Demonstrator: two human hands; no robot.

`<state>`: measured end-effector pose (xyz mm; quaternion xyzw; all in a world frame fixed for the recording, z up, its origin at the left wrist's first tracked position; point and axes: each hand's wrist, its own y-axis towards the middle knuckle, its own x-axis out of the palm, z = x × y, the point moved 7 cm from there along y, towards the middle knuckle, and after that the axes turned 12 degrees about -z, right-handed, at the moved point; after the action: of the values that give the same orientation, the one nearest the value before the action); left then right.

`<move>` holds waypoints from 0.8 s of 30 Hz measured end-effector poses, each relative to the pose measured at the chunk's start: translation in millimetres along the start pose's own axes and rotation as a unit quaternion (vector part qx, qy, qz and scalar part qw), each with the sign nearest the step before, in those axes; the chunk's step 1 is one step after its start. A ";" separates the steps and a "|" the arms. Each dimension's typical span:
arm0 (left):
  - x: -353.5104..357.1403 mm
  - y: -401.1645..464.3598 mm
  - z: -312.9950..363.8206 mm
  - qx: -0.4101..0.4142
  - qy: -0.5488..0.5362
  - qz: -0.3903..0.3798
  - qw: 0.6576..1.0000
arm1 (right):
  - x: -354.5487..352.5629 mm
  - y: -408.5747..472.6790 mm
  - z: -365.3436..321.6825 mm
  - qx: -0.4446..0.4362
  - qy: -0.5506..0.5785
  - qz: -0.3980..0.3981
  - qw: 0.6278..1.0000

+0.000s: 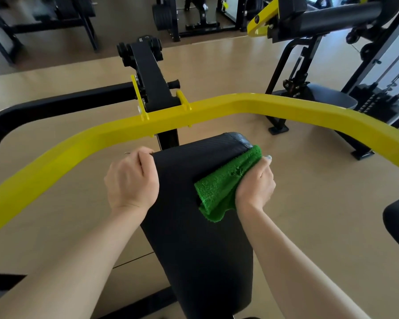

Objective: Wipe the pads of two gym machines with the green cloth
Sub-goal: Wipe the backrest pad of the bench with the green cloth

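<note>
Yellow bar (217,107), a bent painted steel tube, glossy and rigid, crosses the whole view beyond the pad; a black steel arm (151,81) joins it at centre. Floor (309,203) is pale, smooth, wood-look. Black pad (189,215), long and rectangular with rounded far corners, runs from near centre up toward the bar; its cover looks like finely ribbed vinyl over foam, so likely firm with slight give, fixed to the frame, slick under a cloth. A second machine's dark seat pad (332,97) stands far right, well apart. Left hand (133,178) curls over the pad's left edge near the far end, fingers wrapped round the side, bracing. Green cloth (224,183), bunched and folded, looped terry pile, lies on the pad's right edge toward the far corner; light, limp, probably grippy against vinyl. Right hand (256,180) grips the cloth from the right, fingers closed into its folds. Best held as a wad under the palm so that no loose hem drags.
</note>
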<state>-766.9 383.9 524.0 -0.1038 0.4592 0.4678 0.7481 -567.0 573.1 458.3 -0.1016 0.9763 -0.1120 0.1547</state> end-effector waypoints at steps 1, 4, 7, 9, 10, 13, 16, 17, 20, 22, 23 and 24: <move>0.7 0.3 -0.3 0.000 0.000 0.001 1.000 | 0.6 0.0 1.0 0.018 0.000 -0.002 1.000; 0.7 0.2 -1.3 -0.001 -0.005 0.003 1.000 | 3.2 1.2 -7.3 0.038 0.012 -0.012 0.999; 0.6 -0.2 -1.3 0.003 -0.006 0.012 1.000 | 3.5 -6.3 -22.5 -0.027 -0.027 0.006 0.999; 0.1 -0.7 1.0 0.006 -0.002 0.014 1.000 | 2.9 -10.8 -31.0 -0.091 -0.056 0.029 0.994; -0.2 -0.8 1.6 0.005 -0.001 0.015 1.000 | 4.1 -11.5 -34.5 -0.121 -0.068 0.037 0.990; -0.8 -0.6 0.9 0.007 0.008 0.016 1.000 | 16.5 -15.1 -50.8 -0.231 -0.121 0.039 0.965; -0.5 -1.4 2.3 0.008 0.013 0.016 1.000 | 31.6 -27.0 -69.5 -0.339 -0.234 0.037 0.911; -0.3 -1.8 3.1 0.009 0.013 0.015 1.000 | 34.8 -30.7 -74.2 -0.364 -0.267 0.035 0.892; -1.2 -2.9 5.5 0.005 0.015 0.013 1.000 | 49.8 -49.4 -82.1 -0.425 -0.357 -0.002 0.832; -2.2 -1.6 5.1 -0.002 0.017 0.008 1.000 | 63.9 -70.4 -82.7 -0.461 -0.379 -0.043 0.801; -3.6 -1.2 5.1 -0.004 0.016 0.009 1.000 | 71.3 -82.4 -80.6 -0.475 -0.383 -0.061 0.790; -4.3 -0.8 5.1 -0.004 0.018 0.010 1.000 | 78.4 -93.6 -76.7 -0.486 -0.383 -0.075 0.782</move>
<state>-763.8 383.9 530.0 -0.1103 0.4715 0.4755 0.7345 -649.6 479.8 530.9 -0.2709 0.7508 0.4143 0.4373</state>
